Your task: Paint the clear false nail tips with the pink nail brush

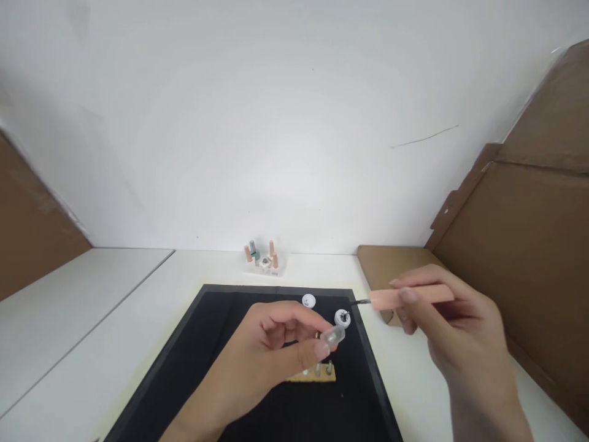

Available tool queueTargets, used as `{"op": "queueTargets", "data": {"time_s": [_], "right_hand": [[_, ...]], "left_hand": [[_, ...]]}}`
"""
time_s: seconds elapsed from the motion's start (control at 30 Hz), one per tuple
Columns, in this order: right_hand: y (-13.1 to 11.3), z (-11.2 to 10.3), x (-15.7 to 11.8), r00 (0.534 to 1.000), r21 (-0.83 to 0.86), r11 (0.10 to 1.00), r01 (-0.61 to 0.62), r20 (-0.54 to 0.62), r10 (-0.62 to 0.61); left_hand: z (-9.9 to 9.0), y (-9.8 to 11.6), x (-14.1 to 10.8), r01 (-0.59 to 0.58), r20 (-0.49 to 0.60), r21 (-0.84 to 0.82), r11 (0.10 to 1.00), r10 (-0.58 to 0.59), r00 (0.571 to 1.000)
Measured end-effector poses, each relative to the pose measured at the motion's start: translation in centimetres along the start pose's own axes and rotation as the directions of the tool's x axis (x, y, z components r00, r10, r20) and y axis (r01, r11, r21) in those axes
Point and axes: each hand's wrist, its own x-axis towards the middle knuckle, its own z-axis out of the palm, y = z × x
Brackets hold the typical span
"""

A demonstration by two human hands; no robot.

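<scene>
The worktop (pixel 133 319) looks smooth, white and softly glossy. On it, the black mat (pixel 184 368) seems matt, like cloth. The brush handle (pixel 414 297) is of smooth pinkish plastic. The small clear piece (pixel 333 336) appears glossy, as plastic does. The box (pixel 396 267) is matt brown cardboard.

Brown cardboard (pixel 524 245) flanks a white backdrop (pixel 276 123) marked with a thin dark line (pixel 426 139).
</scene>
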Motion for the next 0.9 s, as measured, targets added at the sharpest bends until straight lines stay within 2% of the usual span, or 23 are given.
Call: {"op": "queueTargets", "data": {"time_s": [0.07, 0.13, 0.2, 0.27, 0.47, 0.63, 0.73, 0.9], "right_hand": [[0.1, -0.4, 0.5, 0.994, -0.100, 0.994, -0.047, 0.098, 0.057], [0.5, -1.0, 1.0, 0.957, -0.232, 0.968, -0.099, 0.242, 0.157], [1.2, -1.4, 1.4, 0.876, -0.400, 0.909, -0.116, 0.390, 0.283], [2.2, -1.6, 1.9, 0.788, -0.516, 0.850, -0.100, 0.480, 0.385], [5.7, -1.2, 3.2, 0.667, -0.622, 0.775, -0.112, 0.531, 0.522], [8.9, -0.8, 3.6, 0.512, -0.704, 0.700, -0.120, 0.560, 0.651], [10.0, -0.4, 3.7, 0.434, -0.744, 0.659, -0.109, 0.561, 0.705], [10.6, 0.7, 3.7, 0.356, -0.788, 0.610, -0.087, 0.547, 0.757]], "left_hand": [[0.2, 0.1, 0.0, 0.015, 0.008, -0.049, 0.999, -0.015, 1.000], [0.4, 0.3, 0.0, 0.019, 0.010, -0.070, 0.997, -0.018, 1.000], [0.5, 0.5, 0.0, 0.015, 0.004, -0.061, 0.998, -0.015, 1.000], [0.6, 0.7, 0.0, 0.010, -0.002, -0.053, 0.999, -0.010, 1.000], [0.7, 0.8, 0.0, -0.004, -0.027, -0.023, 1.000, 0.003, 1.000], [1.3, 0.5, 0.2, 0.006, -0.095, -0.019, 1.000, -0.008, 0.995], [1.4, 0.6, 0.2, 0.012, -0.113, -0.031, 0.999, -0.016, 0.993], [1.1, 0.6, 0.3, 0.003, -0.076, -0.033, 0.999, -0.005, 0.997]]}}
